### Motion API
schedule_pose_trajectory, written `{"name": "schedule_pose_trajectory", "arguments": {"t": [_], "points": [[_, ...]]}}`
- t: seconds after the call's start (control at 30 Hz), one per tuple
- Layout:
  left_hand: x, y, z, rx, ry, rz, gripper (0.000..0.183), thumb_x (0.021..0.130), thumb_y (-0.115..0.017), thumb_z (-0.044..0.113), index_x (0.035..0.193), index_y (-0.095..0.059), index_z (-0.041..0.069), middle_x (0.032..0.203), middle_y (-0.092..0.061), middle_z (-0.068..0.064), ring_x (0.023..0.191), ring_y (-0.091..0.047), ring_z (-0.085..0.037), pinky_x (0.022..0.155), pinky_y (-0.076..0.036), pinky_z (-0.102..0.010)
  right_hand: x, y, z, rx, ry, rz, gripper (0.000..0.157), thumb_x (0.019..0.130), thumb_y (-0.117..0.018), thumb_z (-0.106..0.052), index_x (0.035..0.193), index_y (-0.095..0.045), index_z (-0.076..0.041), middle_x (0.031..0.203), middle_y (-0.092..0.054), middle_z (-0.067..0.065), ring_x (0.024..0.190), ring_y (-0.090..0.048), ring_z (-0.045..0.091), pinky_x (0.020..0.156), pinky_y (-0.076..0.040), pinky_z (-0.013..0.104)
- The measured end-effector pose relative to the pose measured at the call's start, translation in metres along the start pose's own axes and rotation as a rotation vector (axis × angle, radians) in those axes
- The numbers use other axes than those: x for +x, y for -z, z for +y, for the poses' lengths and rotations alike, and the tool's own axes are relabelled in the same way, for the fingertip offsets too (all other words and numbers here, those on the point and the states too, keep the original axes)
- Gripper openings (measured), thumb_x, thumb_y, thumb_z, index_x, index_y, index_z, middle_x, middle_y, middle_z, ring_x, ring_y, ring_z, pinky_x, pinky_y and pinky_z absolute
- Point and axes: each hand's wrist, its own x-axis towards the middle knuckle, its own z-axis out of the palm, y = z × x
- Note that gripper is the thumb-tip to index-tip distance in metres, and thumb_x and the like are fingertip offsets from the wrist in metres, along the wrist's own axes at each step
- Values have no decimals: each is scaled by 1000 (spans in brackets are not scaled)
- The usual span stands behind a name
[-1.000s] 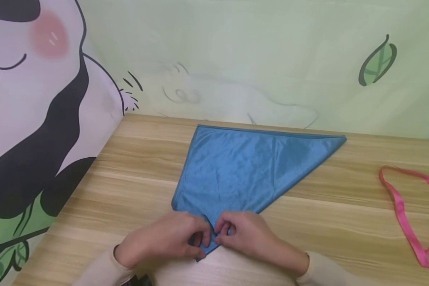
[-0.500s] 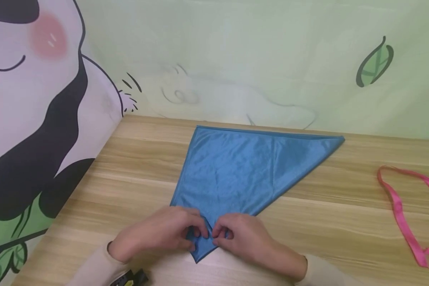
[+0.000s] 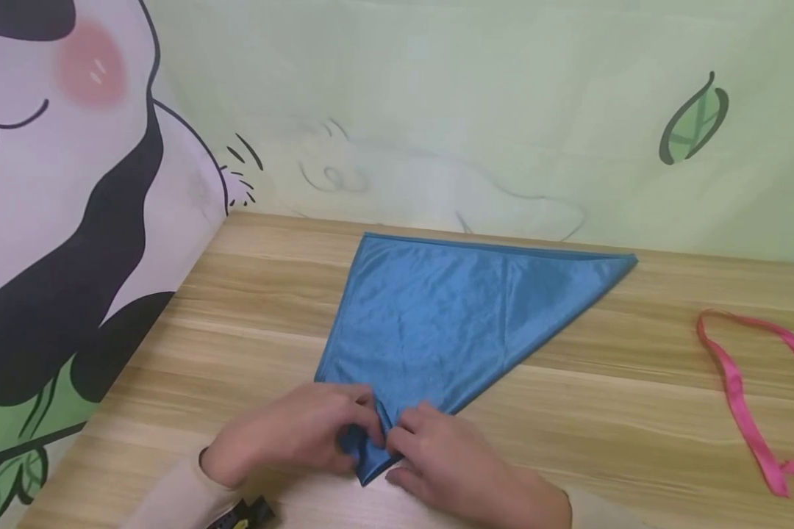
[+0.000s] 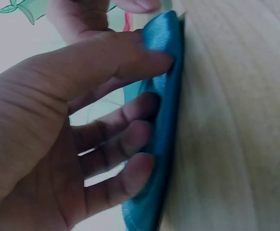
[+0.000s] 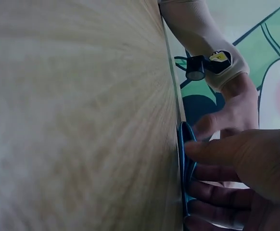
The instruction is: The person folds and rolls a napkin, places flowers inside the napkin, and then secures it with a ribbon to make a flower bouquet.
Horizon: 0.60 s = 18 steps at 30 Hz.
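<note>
A folded blue satiny cloth (image 3: 430, 316) lies on the table, its long point toward the far right. My left hand (image 3: 304, 430) rests on its near left part, the bent fingers and thumb touching the top with blue fabric between them. In the left wrist view, the fingers (image 4: 140, 175) are spread apart against the cloth (image 4: 165, 120). Close beside it, my right hand (image 3: 459, 463) touches the cloth near a raised fold, thumb apart from the fingers. In the right wrist view, its thumb (image 5: 202, 150) lies at the thin cloth edge (image 5: 184, 144). The fingertips are partly hidden.
A pink ribbon (image 3: 734, 382) lies loosely on the right of the wooden table (image 3: 609, 411). Behind stands a pale green backdrop (image 3: 437, 88) with a printed panda (image 3: 99, 184) at left. A small black device (image 5: 196, 67) sits on the left sleeve.
My right thumb has moved away from the fingers and down toward the cloth's near edge. My left hand has shifted slightly left, showing more of the near corner. The cloth stays nearly in place.
</note>
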Motion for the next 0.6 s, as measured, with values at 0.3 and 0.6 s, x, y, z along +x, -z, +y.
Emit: {"name": "schedule_pose_trajectory", "arguments": {"t": [0.3,0.6], "points": [[-1,3,7,29,32,-10,41,67,-93,14,104,-80,27,102,-58,16,97,-57,-4,81,-52,-24,1,-2,-11,-211,73,-23,23,98,-78,-35,106,-75,-14,94,-63,-3,84,-59,11,67,-50,21],[-1,2,8,32,43,-4,42,66,-93,17,104,-79,27,104,-59,16,99,-57,-4,83,-52,-26,3,-12,-11,-258,83,112,7,91,-81,-15,95,-76,-13,86,-63,-2,77,-60,12,59,-48,21]]}}
